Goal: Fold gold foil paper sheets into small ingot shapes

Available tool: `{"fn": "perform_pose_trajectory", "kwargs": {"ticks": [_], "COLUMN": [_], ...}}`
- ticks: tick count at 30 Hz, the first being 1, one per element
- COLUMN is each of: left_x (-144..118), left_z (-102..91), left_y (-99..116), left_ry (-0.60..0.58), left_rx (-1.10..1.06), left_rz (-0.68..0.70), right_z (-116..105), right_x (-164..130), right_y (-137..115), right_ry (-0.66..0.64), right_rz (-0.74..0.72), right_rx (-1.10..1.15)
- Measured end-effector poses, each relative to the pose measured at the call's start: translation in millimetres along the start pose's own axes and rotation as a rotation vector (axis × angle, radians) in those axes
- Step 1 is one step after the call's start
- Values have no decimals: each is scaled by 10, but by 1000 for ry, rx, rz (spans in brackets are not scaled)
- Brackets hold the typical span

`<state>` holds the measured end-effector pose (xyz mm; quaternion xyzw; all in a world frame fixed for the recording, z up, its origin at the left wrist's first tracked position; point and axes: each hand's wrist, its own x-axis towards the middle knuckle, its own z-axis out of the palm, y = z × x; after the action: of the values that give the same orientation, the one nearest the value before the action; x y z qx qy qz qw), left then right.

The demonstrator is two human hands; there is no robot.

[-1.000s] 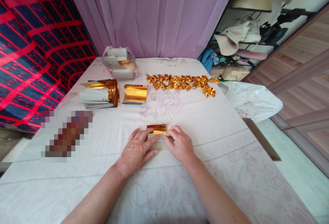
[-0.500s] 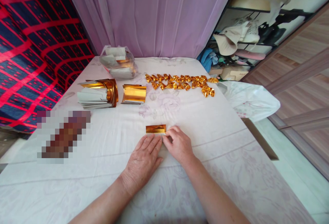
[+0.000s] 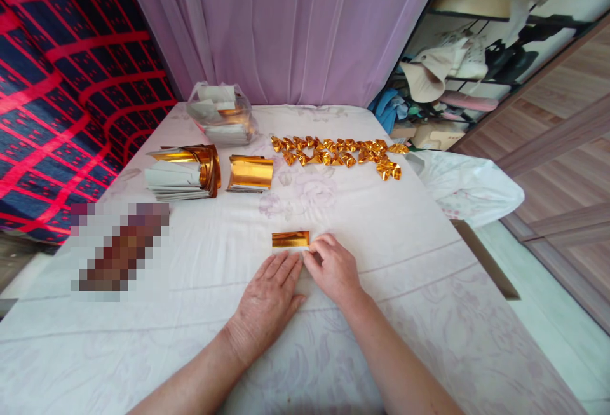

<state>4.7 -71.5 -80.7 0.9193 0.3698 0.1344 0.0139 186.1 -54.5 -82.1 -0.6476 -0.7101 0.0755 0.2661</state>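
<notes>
A strip of gold foil paper (image 3: 290,239) lies on the white patterned tablecloth, folded narrow, with a pale edge along its near side. My left hand (image 3: 269,294) rests palm down, fingers stretched out flat, their tips at that near edge. At the strip's right corner, my right hand (image 3: 333,267) has thumb and forefinger pinched together on the paper. Beyond the hands stands a small stack of gold foil sheets (image 3: 251,173), and left of it a larger curled stack (image 3: 183,173). Folded gold foil pieces (image 3: 345,151) are lined up in rows toward the back right.
A clear plastic bag (image 3: 223,115) of foil sheets sits at the back left. A blurred object (image 3: 121,246) lies at the left. White plastic (image 3: 471,186) hangs past the table's right edge, near shelves (image 3: 457,78) of shoes and hats. A purple curtain (image 3: 286,34) closes off the back.
The whole view has shifted very slightly. Both hands and the foil strip keep almost the same places on the tablecloth.
</notes>
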Motion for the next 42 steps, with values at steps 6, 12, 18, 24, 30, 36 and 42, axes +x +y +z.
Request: {"fn": "perform_pose_trajectory", "kwargs": {"ticks": [6, 12, 18, 24, 30, 36, 42], "left_x": [8, 12, 18, 19, 25, 27, 26], "left_z": [2, 1, -21, -20, -22, -22, -22], "left_y": [0, -10, -17, -25, -17, -23, -23], "left_ry": [-4, -5, -12, -15, -26, -25, -21], "left_rx": [-10, -30, -49, -63, -65, -74, -60], "left_rz": [-4, 1, 2, -1, -14, -13, -10], "right_z": [2, 10, 10, 6, 20, 36, 34], "right_x": [-1, -2, 2, 2, -5, -9, -11], "right_y": [1, 4, 1, 0, -3, -3, 9], "right_ry": [-7, -11, -8, -6, 15, 20, 27], "right_rz": [3, 7, 9, 2, 34, 57, 46], "right_rx": [-2, -8, -11, -6, -12, -31, -23]}}
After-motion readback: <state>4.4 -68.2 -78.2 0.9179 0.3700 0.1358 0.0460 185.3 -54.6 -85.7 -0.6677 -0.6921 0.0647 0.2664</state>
